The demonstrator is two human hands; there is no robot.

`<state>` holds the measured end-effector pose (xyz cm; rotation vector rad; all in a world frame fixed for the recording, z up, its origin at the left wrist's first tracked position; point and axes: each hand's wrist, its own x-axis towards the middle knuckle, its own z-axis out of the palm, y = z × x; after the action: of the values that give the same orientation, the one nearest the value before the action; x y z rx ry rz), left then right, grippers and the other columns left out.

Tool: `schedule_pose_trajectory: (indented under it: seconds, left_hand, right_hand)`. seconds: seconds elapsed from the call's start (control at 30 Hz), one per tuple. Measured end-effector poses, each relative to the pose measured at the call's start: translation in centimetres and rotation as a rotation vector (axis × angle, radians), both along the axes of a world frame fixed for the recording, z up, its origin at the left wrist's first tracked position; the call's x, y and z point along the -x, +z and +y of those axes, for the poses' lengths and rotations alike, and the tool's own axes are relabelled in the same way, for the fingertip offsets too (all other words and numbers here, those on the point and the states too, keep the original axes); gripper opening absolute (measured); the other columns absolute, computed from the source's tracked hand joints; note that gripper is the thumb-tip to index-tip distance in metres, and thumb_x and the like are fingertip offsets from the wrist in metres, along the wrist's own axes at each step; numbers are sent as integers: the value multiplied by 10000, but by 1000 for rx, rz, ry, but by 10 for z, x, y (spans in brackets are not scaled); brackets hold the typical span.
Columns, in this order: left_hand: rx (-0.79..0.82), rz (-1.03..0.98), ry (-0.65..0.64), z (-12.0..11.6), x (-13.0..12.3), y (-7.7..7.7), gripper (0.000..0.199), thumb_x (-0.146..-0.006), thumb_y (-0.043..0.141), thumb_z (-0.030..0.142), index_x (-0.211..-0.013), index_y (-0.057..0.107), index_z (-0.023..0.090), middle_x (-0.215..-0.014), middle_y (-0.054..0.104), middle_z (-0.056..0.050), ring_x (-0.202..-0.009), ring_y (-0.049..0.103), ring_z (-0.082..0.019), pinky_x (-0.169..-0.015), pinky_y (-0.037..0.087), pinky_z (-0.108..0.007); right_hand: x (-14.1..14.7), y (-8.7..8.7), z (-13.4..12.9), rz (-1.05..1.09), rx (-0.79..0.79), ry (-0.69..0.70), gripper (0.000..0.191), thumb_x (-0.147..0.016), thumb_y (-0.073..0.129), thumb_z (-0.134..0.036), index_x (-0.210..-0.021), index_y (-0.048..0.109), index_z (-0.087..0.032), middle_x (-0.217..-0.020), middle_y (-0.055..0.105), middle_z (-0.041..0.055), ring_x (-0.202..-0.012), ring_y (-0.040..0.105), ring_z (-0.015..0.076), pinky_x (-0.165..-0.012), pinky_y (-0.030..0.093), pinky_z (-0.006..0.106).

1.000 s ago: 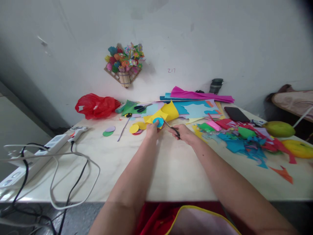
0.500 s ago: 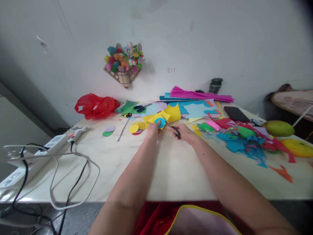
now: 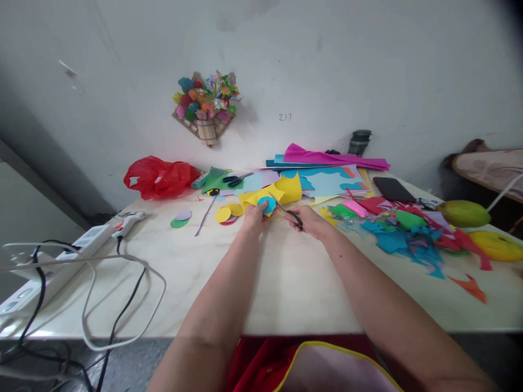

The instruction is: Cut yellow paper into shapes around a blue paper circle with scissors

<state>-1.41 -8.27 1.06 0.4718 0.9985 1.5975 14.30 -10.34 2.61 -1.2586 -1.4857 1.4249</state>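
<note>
My left hand (image 3: pixel 252 216) pinches a yellow paper sheet (image 3: pixel 286 189) with a blue paper circle (image 3: pixel 267 204) pressed against it, held just above the table. My right hand (image 3: pixel 309 220) grips black-handled scissors (image 3: pixel 286 211) whose blades point up and left into the yellow sheet right beside the blue circle. Both hands meet over the middle of the pale table (image 3: pixel 286 283). Cut paper circles (image 3: pixel 226 214) in yellow and pink lie just left of my left hand.
Coloured paper sheets (image 3: pixel 327 179) and scraps (image 3: pixel 412 237) cover the back and right. A phone (image 3: pixel 394 189), two mangoes (image 3: pixel 463 213), a red bag (image 3: pixel 161 177), a second pair of scissors (image 3: pixel 233 179), a glue gun (image 3: pixel 128 220), and a power strip (image 3: pixel 61 261) with cables at the left.
The yellow sheet has turned a little in my left hand, its raised flap dropping lower and to the right. The scissors stay at its edge. Both hands hold nearly the same place.
</note>
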Motion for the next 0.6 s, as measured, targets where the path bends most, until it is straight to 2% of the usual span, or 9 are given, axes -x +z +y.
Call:
schedule_pose_trajectory:
  seconds: [0.27, 0.4, 0.6]
  left_hand:
    - [-12, 23, -44, 1, 4, 0, 152, -797, 767, 48, -849, 650, 129, -768, 734, -69, -803, 779, -255, -725, 650, -343]
    - [-13, 27, -68, 1, 5, -1, 171, -778, 801, 64, -845, 655, 123, -790, 745, -86, -850, 783, -269, -734, 647, -336]
    - [-2, 43, -58, 1, 6, 0, 124, -815, 755, 54, -825, 649, 118, -780, 743, -101, -856, 786, -277, -750, 652, -356]
  right_hand:
    - [-2, 0, 1, 11, 11, 3, 222, -795, 688, -184, -593, 600, -154, -477, 495, -23, -416, 381, 65, -404, 282, 192]
    - [-3, 0, 1, 13, -6, 19, 251, -755, 735, -229, -569, 580, -164, -465, 487, -23, -415, 362, 65, -393, 268, 201]
    - [-5, -1, 3, 5, -13, 36, 302, -706, 812, -284, -566, 569, -171, -464, 480, -29, -430, 351, 64, -395, 266, 198]
